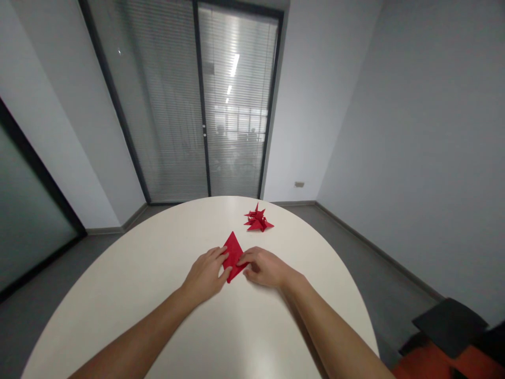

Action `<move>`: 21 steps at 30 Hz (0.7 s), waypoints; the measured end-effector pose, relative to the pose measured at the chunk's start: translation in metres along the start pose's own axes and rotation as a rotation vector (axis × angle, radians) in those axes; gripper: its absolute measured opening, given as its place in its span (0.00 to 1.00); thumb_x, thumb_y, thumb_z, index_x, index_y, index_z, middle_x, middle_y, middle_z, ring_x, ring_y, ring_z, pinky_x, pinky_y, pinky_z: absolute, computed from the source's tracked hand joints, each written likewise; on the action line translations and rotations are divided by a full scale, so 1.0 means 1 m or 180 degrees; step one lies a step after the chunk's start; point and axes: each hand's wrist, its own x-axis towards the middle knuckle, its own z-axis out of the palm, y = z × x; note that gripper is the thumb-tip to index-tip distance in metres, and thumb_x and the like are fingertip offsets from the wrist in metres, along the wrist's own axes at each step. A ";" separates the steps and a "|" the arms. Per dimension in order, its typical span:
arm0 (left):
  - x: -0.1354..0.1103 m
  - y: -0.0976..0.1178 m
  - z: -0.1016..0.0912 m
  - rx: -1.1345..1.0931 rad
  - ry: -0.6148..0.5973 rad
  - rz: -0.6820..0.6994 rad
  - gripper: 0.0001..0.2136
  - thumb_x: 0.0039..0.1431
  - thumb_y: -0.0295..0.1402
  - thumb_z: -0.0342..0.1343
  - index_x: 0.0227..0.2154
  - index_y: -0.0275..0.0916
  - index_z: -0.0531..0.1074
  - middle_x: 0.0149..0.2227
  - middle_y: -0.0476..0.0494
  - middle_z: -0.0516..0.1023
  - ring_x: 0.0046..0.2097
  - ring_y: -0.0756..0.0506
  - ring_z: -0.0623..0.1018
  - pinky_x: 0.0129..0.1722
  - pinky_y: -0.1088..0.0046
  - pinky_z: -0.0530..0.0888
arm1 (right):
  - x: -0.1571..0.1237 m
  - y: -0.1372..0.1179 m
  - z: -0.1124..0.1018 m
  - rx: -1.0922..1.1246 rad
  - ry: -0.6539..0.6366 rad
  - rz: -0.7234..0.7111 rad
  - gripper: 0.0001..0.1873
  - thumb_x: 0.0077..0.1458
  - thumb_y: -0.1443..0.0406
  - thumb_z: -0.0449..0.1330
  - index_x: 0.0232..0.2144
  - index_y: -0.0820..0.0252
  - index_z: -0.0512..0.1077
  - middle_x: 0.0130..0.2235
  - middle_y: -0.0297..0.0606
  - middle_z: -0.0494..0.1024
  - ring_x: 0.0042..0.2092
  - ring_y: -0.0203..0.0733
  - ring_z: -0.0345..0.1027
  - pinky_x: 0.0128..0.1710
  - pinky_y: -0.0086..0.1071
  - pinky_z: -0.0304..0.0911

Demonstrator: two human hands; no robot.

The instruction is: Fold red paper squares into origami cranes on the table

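A folded piece of red paper (pixel 233 254), diamond-shaped with its points up and down, lies on the white table between my hands. My left hand (pixel 207 271) holds the paper's left side, fingers on top and thumb by the lower edge. At the right corner, my right hand (pixel 264 266) has its fingers bent and closed on the paper's edge; the thumb side is partly hidden. Beyond the paper, toward the far edge of the table, sits a small cluster of red folded-paper figures (pixel 258 220) with pointed tips, apart from both hands.
The round white table (pixel 165 337) spans the lower view. Behind it stands a dark-framed glass partition (pixel 236 131) with blinds. A chair (pixel 450 326) with black and orange-red parts is at the lower right. Grey walls (pixel 426 147) rise at the right.
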 end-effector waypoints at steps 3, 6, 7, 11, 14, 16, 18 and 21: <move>-0.001 0.000 0.000 -0.0147 0.0019 0.0159 0.19 0.65 0.35 0.51 0.56 0.36 0.72 0.60 0.36 0.72 0.61 0.37 0.70 0.62 0.55 0.66 | -0.003 0.004 0.002 0.0044 0.0160 0.0145 0.24 0.50 0.73 0.58 0.50 0.57 0.76 0.50 0.43 0.78 0.51 0.46 0.70 0.53 0.38 0.64; -0.001 -0.001 -0.001 -0.0275 0.0035 0.0240 0.17 0.64 0.34 0.52 0.54 0.36 0.73 0.57 0.35 0.73 0.59 0.37 0.70 0.60 0.56 0.68 | -0.003 0.005 0.002 0.0202 0.0160 0.0152 0.26 0.49 0.76 0.56 0.49 0.57 0.77 0.50 0.42 0.78 0.49 0.44 0.71 0.51 0.36 0.66; -0.001 -0.001 -0.002 -0.0306 0.0028 0.0252 0.17 0.64 0.34 0.52 0.54 0.36 0.73 0.56 0.35 0.74 0.58 0.37 0.71 0.60 0.56 0.69 | -0.003 0.004 0.002 0.0248 0.0163 0.0133 0.26 0.48 0.77 0.56 0.49 0.56 0.77 0.50 0.41 0.79 0.50 0.44 0.71 0.51 0.36 0.66; 0.000 -0.002 -0.003 -0.0460 -0.0045 0.0347 0.16 0.65 0.34 0.52 0.53 0.40 0.74 0.55 0.38 0.75 0.57 0.39 0.72 0.59 0.57 0.69 | -0.001 0.003 0.000 0.0294 0.0254 0.0054 0.28 0.47 0.79 0.55 0.48 0.55 0.77 0.50 0.40 0.79 0.53 0.45 0.70 0.53 0.38 0.66; 0.000 -0.001 -0.004 -0.0517 -0.0121 0.0327 0.15 0.66 0.33 0.51 0.52 0.42 0.75 0.56 0.41 0.76 0.56 0.39 0.74 0.58 0.56 0.70 | 0.001 0.006 0.000 0.0194 0.0314 0.0004 0.28 0.47 0.79 0.54 0.47 0.55 0.78 0.49 0.39 0.80 0.53 0.44 0.70 0.55 0.39 0.64; 0.000 -0.001 -0.005 -0.0546 -0.0171 0.0308 0.15 0.66 0.33 0.50 0.52 0.42 0.76 0.56 0.41 0.76 0.56 0.39 0.74 0.58 0.57 0.70 | 0.001 0.008 0.001 0.0126 0.0324 0.0023 0.27 0.48 0.79 0.54 0.46 0.56 0.78 0.47 0.39 0.81 0.50 0.44 0.72 0.54 0.38 0.64; 0.000 -0.001 -0.005 -0.0591 -0.0210 0.0332 0.16 0.67 0.33 0.50 0.53 0.42 0.75 0.57 0.41 0.76 0.57 0.39 0.74 0.59 0.57 0.69 | 0.000 0.010 0.002 0.0102 0.0342 0.0066 0.24 0.49 0.78 0.55 0.45 0.56 0.78 0.45 0.38 0.82 0.47 0.43 0.73 0.52 0.37 0.65; 0.000 -0.001 -0.005 -0.0698 -0.0229 0.0424 0.16 0.67 0.32 0.49 0.53 0.43 0.75 0.57 0.42 0.75 0.57 0.41 0.74 0.59 0.59 0.69 | -0.001 0.010 0.003 0.0087 0.0380 0.0112 0.18 0.53 0.75 0.56 0.43 0.56 0.79 0.43 0.37 0.82 0.45 0.42 0.73 0.49 0.34 0.65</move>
